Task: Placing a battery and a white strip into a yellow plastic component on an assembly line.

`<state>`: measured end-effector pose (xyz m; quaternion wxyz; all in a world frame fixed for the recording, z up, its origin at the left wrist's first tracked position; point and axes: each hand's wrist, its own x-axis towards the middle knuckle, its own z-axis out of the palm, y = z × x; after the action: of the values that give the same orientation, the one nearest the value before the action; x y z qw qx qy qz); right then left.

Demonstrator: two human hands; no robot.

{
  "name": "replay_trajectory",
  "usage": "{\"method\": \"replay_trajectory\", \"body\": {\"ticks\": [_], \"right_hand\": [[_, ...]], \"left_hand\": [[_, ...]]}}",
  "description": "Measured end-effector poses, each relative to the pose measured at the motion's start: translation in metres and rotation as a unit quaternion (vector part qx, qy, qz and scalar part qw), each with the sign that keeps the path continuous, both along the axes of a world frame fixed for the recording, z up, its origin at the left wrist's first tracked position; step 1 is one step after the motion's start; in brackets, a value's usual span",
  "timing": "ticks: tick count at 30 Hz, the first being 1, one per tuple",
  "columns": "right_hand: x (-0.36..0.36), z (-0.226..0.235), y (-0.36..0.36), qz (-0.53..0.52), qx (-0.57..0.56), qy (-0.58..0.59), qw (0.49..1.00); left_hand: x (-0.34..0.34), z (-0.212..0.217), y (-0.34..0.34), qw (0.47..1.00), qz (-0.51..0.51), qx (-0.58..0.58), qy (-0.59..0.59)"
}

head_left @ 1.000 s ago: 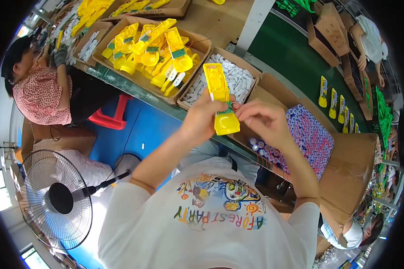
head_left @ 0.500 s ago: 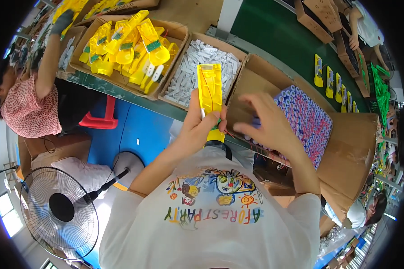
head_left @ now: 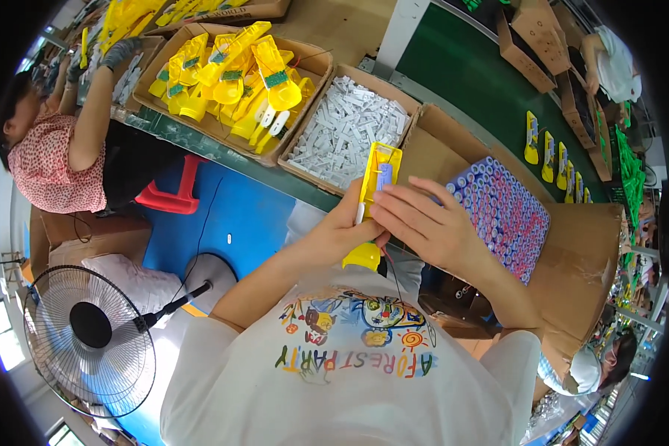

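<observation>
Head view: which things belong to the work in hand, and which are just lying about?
In the work:
yellow plastic casing, gripped by the left hand
purple cylindrical cell inside it, by the right hand
probably the boxed purple cells and white plastic parts

Lying about:
pedestal fan
red stool
small white piece on the blue floor

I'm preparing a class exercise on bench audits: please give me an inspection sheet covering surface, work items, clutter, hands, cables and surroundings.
Surface: green bench, cartons along it.
Work items: held yellow casing, purple cell inside; cartons hold more casings, white parts, cells.
Clutter: small white piece on blue floor.
Hands: left hand grips the casing; right hand has fingers over it.
Cables: thin wire below the hands; dark cord over floor.
Surroundings: standing fan, red stool, co-worker.
</observation>
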<state>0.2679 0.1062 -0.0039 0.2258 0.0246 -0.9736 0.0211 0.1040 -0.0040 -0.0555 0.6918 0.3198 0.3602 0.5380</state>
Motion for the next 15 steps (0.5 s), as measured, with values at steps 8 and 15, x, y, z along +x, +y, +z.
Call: {"method": "replay_trajectory", "body": {"ticks": [8, 15], "right_hand": [[-0.019, -0.007, 0.021, 0.010, -0.613, -0.049, 0.788], [-0.049, -0.030, 0.050, -0.054, -0.708, -0.152, 0.688]], "left_hand": [[-0.028, 0.000, 0.002, 0.997, 0.001, -0.024, -0.079], [-0.021, 0.004, -0.001, 0.986, -0.052, -0.061, 0.144]]}}
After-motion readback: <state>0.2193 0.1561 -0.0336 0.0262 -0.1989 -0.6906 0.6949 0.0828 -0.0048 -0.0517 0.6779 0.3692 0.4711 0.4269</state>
